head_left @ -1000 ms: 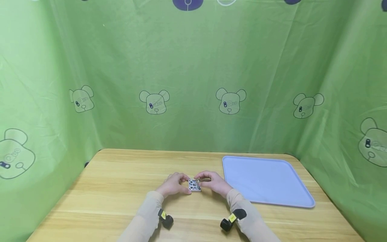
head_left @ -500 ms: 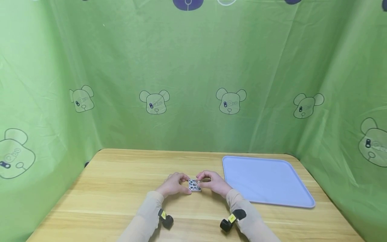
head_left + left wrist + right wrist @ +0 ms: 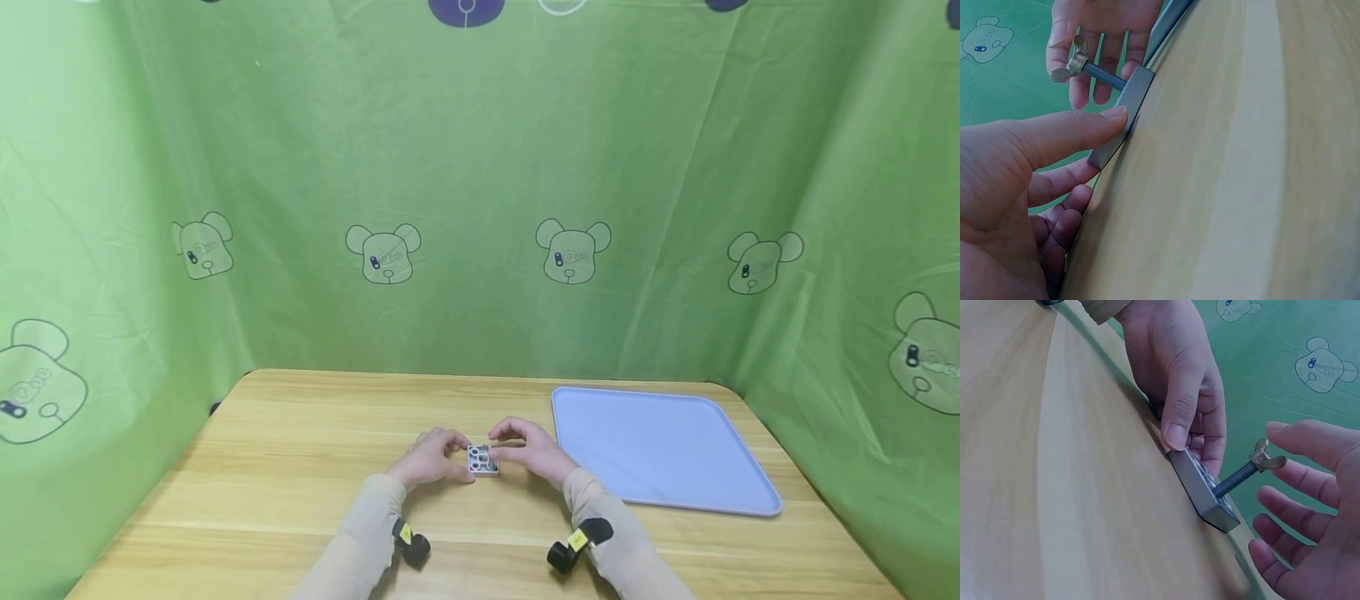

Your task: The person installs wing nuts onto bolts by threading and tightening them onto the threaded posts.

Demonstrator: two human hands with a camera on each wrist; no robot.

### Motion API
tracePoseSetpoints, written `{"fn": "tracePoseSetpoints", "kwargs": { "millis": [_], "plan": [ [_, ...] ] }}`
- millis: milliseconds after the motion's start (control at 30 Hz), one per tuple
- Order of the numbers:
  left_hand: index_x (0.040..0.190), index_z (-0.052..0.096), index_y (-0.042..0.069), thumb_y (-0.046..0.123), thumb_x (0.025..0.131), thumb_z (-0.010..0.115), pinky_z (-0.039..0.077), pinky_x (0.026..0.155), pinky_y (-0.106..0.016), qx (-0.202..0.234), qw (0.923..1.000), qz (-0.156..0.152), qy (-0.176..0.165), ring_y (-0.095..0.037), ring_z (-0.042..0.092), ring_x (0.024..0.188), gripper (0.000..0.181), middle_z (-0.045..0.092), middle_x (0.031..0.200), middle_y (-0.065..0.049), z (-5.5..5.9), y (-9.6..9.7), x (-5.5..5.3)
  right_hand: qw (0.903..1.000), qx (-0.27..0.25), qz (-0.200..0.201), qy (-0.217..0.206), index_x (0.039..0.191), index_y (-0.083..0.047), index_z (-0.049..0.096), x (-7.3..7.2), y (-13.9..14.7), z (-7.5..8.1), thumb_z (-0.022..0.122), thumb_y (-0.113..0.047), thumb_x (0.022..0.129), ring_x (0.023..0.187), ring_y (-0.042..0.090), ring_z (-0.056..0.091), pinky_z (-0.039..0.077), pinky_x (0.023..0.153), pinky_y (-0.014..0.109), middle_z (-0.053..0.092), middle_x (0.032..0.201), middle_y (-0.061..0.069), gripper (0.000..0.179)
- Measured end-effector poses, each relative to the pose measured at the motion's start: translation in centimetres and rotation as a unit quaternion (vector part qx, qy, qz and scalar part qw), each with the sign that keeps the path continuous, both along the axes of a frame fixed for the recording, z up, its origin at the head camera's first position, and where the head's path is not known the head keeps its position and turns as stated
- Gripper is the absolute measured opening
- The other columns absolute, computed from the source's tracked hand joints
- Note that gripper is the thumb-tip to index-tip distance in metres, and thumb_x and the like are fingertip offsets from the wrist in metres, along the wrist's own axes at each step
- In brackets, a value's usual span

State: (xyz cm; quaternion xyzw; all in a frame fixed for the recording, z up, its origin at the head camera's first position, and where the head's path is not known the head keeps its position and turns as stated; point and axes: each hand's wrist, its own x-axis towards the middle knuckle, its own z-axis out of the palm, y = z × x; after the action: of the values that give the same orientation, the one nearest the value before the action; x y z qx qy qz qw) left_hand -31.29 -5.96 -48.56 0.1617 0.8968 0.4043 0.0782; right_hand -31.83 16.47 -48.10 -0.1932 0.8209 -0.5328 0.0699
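- In the head view, a small grey block lies on the tabletop, at the lower middle of the frame, between the two hands; this view shows its upper face with several round holes.
- The left hand grips the block from the left, with the fingers clamped on it: the thumb is at the near side, the forefinger at the far side.
- The right hand is curved beside the block with its fingers apart; in the head view it covers most of the bolt.
- The right wrist view shows what is covered there: a threaded bolt stands out from the block, and a brass-coloured wing nut sits on its outer end, right of the frame's centre.
- In the left wrist view the same wing nut is at the upper left, before the right hand's spread fingers; whether the forefinger touches it, I cannot tell.
- Only the head view shows the whole blue tray, on the right part of the tabletop.
- Green cloth with printed bear heads fills the upper part of the head view.
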Motion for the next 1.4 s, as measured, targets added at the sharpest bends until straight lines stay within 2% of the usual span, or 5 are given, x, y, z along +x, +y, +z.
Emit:
{"fn": "tracePoseSetpoints", "kwargs": {
  "millis": [267, 400, 700, 967, 1400],
  "plan": [
    [0.112, 0.067, 0.017, 0.029, 0.064, 0.086, 0.04, 0.09, -0.048, -0.002, 1.0, 0.003, 0.002, -0.021, 0.048, 0.1, 0.053, 0.06, 0.108, -0.004, 0.01, 0.03, 0.03, 0.9999, -0.005, 0.008, 0.013, 0.11, -0.002, 0.063, 0.0, 0.2, 0.02, 0.059, -0.013, 0.092, 0.114, 0.026, 0.055, 0.045, 0.096, 0.04, 0.064, 0.118, 0.016, 0.022],
    [0.112, 0.067, 0.017, 0.028, 0.064, 0.086, 0.04, 0.09, -0.047, -0.001, 1.0, 0.003, 0.001, -0.021, 0.048, 0.099, 0.052, 0.06, 0.108, -0.004, 0.05, 0.01, 0.05, 0.9998, -0.004, 0.015, 0.014, 0.111, -0.001, 0.063, 0.01, 0.2, -0.05, 0.059, -0.008, 0.088, 0.113, 0.028, 0.056, 0.042, 0.1, 0.044, 0.064, 0.118, 0.017, 0.024],
    [0.112, 0.067, 0.017, 0.029, 0.065, 0.086, 0.04, 0.09, -0.048, 0.002, 1.0, -0.001, 0.0, -0.021, 0.048, 0.1, 0.052, 0.059, 0.109, -0.004, 0.13, -0.06, 0.03, 0.9996, -0.005, 0.028, -0.003, 0.121, -0.003, 0.061, -0.02, 0.09, -0.3, 0.067, -0.014, 0.086, 0.119, 0.033, 0.056, 0.04, 0.104, 0.054, 0.063, 0.125, 0.017, 0.038],
    [0.112, 0.067, 0.017, 0.028, 0.065, 0.086, 0.04, 0.09, -0.048, 0.002, 1.0, 0.001, -0.002, -0.021, 0.048, 0.101, 0.052, 0.059, 0.109, -0.004, 0.03, -0.06, 0.01, 0.9993, -0.005, 0.035, 0.007, 0.104, -0.001, 0.065, 0.04, 0.07, -0.18, 0.069, -0.013, 0.085, 0.112, 0.025, 0.057, 0.04, 0.102, 0.055, 0.063, 0.121, 0.02, 0.023],
    [0.112, 0.067, 0.017, 0.028, 0.065, 0.086, 0.04, 0.092, -0.05, 0.003, 1.0, 0.001, -0.005, -0.022, 0.048, 0.102, 0.052, 0.06, 0.11, -0.005, 0.13, -0.06, 0.1, 1.0, 0.001, 0.007, 0.003, 0.098, 0.0, 0.062, 0.01, -0.2, -0.42, 0.071, -0.012, 0.084, 0.112, 0.03, 0.059, 0.04, 0.102, 0.056, 0.063, 0.121, 0.019, 0.02]
  ]
}}
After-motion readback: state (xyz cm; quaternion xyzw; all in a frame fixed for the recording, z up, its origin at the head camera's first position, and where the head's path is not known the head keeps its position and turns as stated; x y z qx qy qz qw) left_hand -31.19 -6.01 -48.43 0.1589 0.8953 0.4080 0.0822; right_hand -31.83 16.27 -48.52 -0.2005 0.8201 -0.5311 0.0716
